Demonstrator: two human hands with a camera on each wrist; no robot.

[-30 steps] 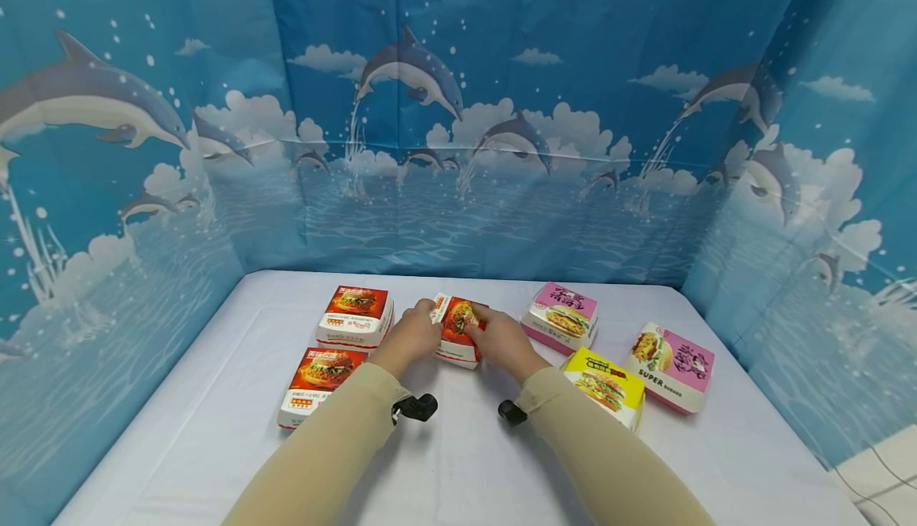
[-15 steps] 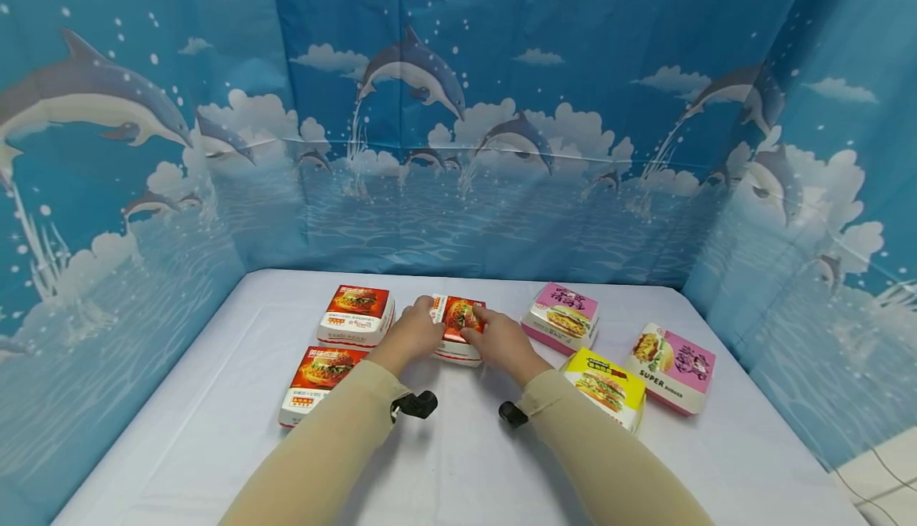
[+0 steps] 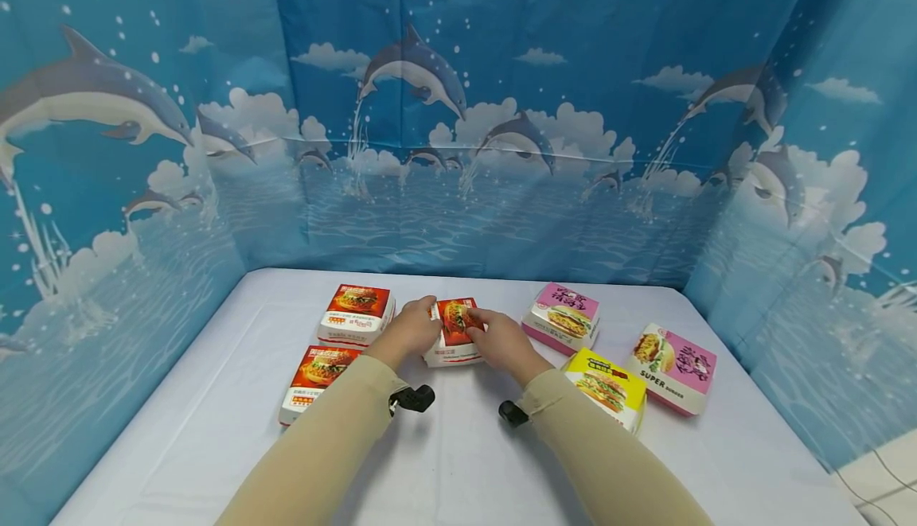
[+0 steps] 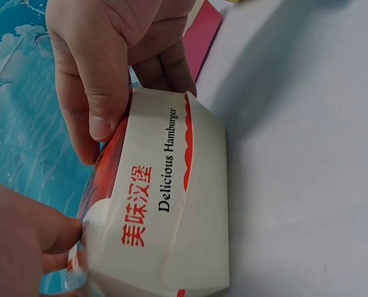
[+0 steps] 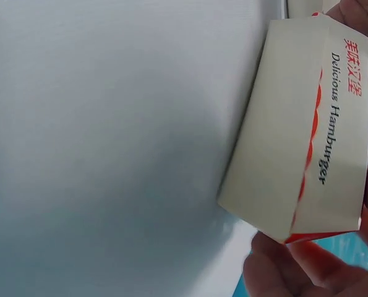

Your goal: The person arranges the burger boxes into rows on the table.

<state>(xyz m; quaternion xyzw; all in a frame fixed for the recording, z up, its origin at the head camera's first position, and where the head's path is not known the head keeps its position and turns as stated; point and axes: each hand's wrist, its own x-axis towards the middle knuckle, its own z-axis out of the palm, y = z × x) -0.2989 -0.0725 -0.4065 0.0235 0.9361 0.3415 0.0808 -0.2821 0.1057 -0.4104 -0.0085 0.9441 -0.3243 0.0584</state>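
Observation:
A red-and-white hamburger box (image 3: 455,327) stands at the middle of the table, its burger picture up and its lettered side facing me. My left hand (image 3: 413,332) holds its left end, thumb at the top edge. On the right end my right hand (image 3: 504,343) has its thumb over the printed lid and its fingers down the side. The left wrist view shows that thumb (image 4: 101,117) pressing near the lid's edge. In the right wrist view, right-hand fingers (image 5: 273,266) reach round the box's end. The lid is closed.
Two matching red burger boxes (image 3: 356,311) (image 3: 319,375) lie on the left. To the right are a pink box (image 3: 562,319), a yellow box (image 3: 605,389) and a pink-and-white box (image 3: 673,368). A dolphin-print curtain (image 3: 458,216) surrounds the white table (image 3: 458,462).
Between both hands the hamburger box has turned counter-clockwise, seen from above, and shifted slightly left. My left hand has moved a little left with it. The other boxes have stayed put.

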